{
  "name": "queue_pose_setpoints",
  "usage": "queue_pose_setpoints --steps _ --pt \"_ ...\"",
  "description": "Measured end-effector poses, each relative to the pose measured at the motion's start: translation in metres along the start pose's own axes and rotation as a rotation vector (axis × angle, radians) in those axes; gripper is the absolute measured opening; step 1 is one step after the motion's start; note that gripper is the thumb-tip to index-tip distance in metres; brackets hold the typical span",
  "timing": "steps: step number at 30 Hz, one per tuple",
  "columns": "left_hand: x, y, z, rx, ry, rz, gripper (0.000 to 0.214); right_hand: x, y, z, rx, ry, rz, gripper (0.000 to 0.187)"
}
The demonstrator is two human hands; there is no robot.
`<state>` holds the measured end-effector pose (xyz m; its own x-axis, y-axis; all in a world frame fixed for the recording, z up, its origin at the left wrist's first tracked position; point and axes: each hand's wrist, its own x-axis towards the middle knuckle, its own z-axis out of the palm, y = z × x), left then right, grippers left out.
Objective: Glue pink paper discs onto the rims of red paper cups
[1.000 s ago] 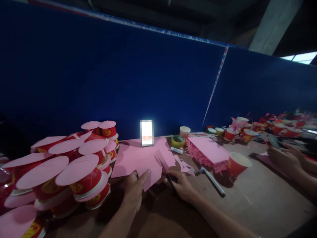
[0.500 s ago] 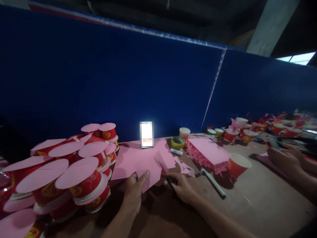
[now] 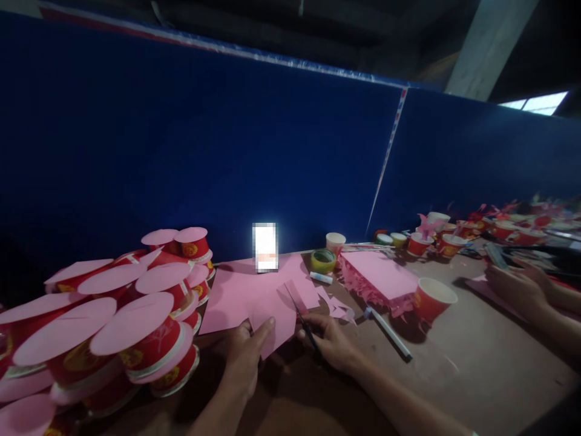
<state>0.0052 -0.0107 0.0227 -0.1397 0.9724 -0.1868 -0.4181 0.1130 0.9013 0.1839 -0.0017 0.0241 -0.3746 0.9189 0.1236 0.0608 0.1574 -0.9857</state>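
Note:
My left hand [image 3: 245, 354] pinches the near edge of a pink paper sheet [image 3: 258, 300] lying on the brown table, thumb on top. My right hand [image 3: 331, 342] is closed on dark scissors [image 3: 302, 318], whose blades point up and away into the paper's right side. A narrow strip of the pink paper stands up beside the blades. Small pink offcuts [image 3: 338, 307] lie just right of the scissors.
A heap of red paper cups capped with pink discs [image 3: 113, 321] fills the left. A lit phone [image 3: 265, 246] leans on the blue partition [image 3: 227, 151]. Tape roll [image 3: 323, 260], glue stick [image 3: 321, 278], pink paper stack [image 3: 379, 278], red cup [image 3: 431, 298], pen [image 3: 388, 332]. Another person's hands [image 3: 517, 287] at right.
Both hands have stayed on the paper and scissors with almost no movement; the view has only shifted slightly to the right.

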Motion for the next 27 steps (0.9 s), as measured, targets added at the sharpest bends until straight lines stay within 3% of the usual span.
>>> queue_pose_setpoints --steps 8,27 --pt "-0.0036 0.0045 0.0032 -0.009 0.001 -0.011 0.054 -0.0008 0.0003 -0.0011 0.002 0.012 0.035 0.031" --pt "-0.0026 0.0076 0.0034 0.023 0.056 -0.004 0.043 -0.0016 -0.0013 -0.0011 -0.057 0.007 0.051 0.034"
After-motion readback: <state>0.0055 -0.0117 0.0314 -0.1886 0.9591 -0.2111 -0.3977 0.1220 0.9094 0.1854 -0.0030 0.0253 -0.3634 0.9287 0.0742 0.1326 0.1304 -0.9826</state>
